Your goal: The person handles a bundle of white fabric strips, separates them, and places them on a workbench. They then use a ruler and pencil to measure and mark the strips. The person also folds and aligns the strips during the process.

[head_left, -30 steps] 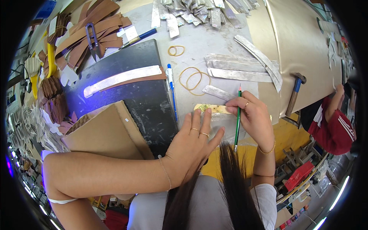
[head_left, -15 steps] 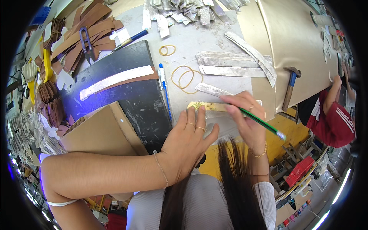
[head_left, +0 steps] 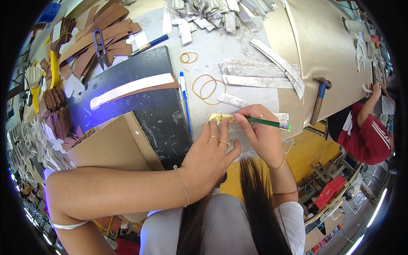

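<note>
My left hand [head_left: 208,148] lies with its fingers stretched out, fingertips pressing on a yellow strip [head_left: 219,116] that has markings on it. Under and around that strip is a pale strip [head_left: 282,116], mostly covered by my hands. A green pencil [head_left: 268,123] is gripped in my right hand [head_left: 264,138], its eraser end pointing right. The pencil's tip is hidden behind my fingers, close to the yellow strip. Just beyond the right hand rests a whitish strip [head_left: 233,100] with a rounded end.
A dark board [head_left: 127,63] carries a white strip [head_left: 136,88] and brown strip. Nearby are a blue pen [head_left: 185,100], rubber bands [head_left: 208,94], stacked grey strips [head_left: 255,70], a hammer [head_left: 319,100] and thread snips [head_left: 100,49]. Another person [head_left: 367,131] works at far right.
My right hand has shifted slightly left along the yellow strip. The pencil has swung to lie nearly level, its eraser end higher. The left hand stays on the strip.
</note>
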A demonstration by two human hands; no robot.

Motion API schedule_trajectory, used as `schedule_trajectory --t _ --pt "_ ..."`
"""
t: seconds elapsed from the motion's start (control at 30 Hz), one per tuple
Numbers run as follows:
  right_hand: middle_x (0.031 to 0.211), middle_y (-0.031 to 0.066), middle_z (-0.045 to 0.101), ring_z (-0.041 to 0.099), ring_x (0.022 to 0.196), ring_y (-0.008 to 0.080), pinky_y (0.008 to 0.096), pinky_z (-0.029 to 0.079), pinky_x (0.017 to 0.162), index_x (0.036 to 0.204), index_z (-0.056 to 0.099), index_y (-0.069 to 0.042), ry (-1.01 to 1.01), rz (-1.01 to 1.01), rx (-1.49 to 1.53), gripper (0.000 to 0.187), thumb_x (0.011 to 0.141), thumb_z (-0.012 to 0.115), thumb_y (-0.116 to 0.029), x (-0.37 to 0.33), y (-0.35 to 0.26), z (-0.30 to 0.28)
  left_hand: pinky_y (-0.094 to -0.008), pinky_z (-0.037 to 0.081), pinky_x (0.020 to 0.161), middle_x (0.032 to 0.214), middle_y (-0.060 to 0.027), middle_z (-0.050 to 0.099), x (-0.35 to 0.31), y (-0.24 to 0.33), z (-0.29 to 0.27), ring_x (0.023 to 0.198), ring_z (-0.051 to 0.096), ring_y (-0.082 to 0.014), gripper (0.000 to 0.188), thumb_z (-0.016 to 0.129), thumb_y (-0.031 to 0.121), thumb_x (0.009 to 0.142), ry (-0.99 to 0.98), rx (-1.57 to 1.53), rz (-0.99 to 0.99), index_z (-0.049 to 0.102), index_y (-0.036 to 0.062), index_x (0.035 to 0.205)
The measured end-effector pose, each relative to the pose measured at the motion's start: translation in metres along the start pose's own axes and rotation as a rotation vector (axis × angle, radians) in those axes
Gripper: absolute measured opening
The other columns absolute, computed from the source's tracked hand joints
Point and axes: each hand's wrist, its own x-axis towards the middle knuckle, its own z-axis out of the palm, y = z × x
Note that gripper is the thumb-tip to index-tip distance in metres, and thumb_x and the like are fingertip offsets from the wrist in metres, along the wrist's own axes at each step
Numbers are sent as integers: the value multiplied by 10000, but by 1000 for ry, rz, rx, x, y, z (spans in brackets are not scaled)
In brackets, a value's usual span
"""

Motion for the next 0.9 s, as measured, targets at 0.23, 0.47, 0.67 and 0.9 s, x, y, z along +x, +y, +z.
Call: schedule_trajectory --t 0.23,0.47,0.67,0.9 --pt "838 133 671 635 768 286 349 504 695 918 676 -1 -20 -1 -63 109 912 704 -107 1 -1 1 -499 327 1128 1457 -355 433 -1 -1 -5 1312 478 -473 459 551 218 922 -55 25 26 506 103 1363" --pt "842 95 678 625 750 254 348 489 676 969 713 -54 84 46 163 112 871 735 -104 -6 5 -1 -505 301 1143 1482 -366 395 1 -1 -6 1338 447 -489 497 549 218 927 -116 46 42 469 96 1402" --pt "926 59 597 547 866 244 363 421 795 1031 729 -114 109 -115 -319 269 771 791 -85 -20 13 -6 -535 257 1157 1529 -370 322 0 3 -9 1384 390 -500 618 555 303 948 -200 103 49 385 41 1481" --pt "901 61 539 514 859 255 377 399 799 1006 711 -119 147 -65 -301 293 736 817 -82 -26 18 3 -518 300 1142 1489 -353 390 -6 6 -1 1353 425 -465 536 508 286 958 -36 104 113 463 5 1412"
